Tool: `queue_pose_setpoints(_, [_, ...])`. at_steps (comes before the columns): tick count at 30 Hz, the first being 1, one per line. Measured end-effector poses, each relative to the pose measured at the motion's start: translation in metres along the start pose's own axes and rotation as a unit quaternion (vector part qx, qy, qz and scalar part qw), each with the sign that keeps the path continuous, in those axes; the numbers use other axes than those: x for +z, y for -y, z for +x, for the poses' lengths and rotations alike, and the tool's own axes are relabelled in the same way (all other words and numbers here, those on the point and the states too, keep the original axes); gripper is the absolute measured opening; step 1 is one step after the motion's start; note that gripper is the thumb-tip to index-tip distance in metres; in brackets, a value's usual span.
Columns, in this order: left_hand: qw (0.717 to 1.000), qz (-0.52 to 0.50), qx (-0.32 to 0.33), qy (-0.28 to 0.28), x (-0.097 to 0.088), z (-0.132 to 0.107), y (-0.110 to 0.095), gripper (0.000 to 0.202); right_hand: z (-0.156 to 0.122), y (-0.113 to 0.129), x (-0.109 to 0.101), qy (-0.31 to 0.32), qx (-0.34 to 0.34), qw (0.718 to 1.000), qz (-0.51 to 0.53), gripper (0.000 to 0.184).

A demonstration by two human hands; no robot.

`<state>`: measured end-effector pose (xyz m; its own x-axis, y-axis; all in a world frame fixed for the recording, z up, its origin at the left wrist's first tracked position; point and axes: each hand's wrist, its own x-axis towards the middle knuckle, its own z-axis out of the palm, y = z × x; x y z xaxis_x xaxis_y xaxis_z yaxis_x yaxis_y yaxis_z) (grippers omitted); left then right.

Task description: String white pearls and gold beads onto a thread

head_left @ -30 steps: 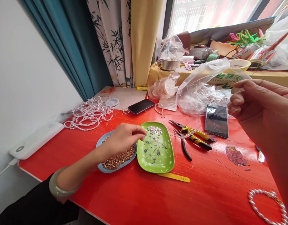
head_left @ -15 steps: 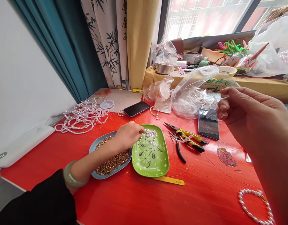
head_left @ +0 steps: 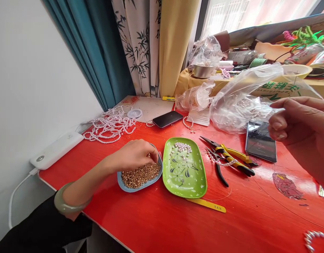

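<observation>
My left hand (head_left: 134, 154) reaches over the blue dish (head_left: 153, 180) of small gold beads (head_left: 140, 174), its fingertips pinched together at the far edge of the bead pile. What they hold is too small to make out. A green jade bangle (head_left: 65, 205) circles that wrist. Just to the right lies the green flowered tray (head_left: 188, 181) with a cluster of white pearls (head_left: 182, 147) at its far end. My right hand (head_left: 300, 131) is raised at the right, fingers pinched, with a thin thread hardly visible.
Yellow-handled pliers (head_left: 230, 158) lie right of the tray on the red table (head_left: 243, 218). Two phones (head_left: 167, 119) (head_left: 260, 140), pearl strands (head_left: 110, 123), plastic bags (head_left: 240, 102), a white power bank (head_left: 55, 150) and a pearl bracelet (head_left: 314, 239) surround them. Clutter fills the windowsill.
My left hand drew back from the pearls on the green tray to the gold beads in the blue dish. The right hand stays raised and pinched. The view shifted.
</observation>
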<state>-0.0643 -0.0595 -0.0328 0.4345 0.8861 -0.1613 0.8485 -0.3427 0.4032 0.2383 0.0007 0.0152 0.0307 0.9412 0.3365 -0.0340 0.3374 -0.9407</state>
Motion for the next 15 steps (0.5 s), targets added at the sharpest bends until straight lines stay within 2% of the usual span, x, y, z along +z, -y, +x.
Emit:
queue_pose_setpoints(5, [1.0,0.014,0.007,0.018,0.016,-0.01,0.0,0.009,0.001,-0.005,0.002,0.004,0.037,0.999,-0.008,0.014])
queue_pose_setpoints(10, [1.0,-0.003,-0.012,-0.025,0.024,-0.008,0.006,0.01,0.001,-0.01,0.004,0.01,0.058,0.998,-0.017,0.014])
queue_pose_setpoints(15, [0.993,-0.082,-0.033,-0.074,0.022,-0.008,0.008,0.014,-0.003,-0.012,0.009,0.028,0.073,0.996,-0.032,0.015])
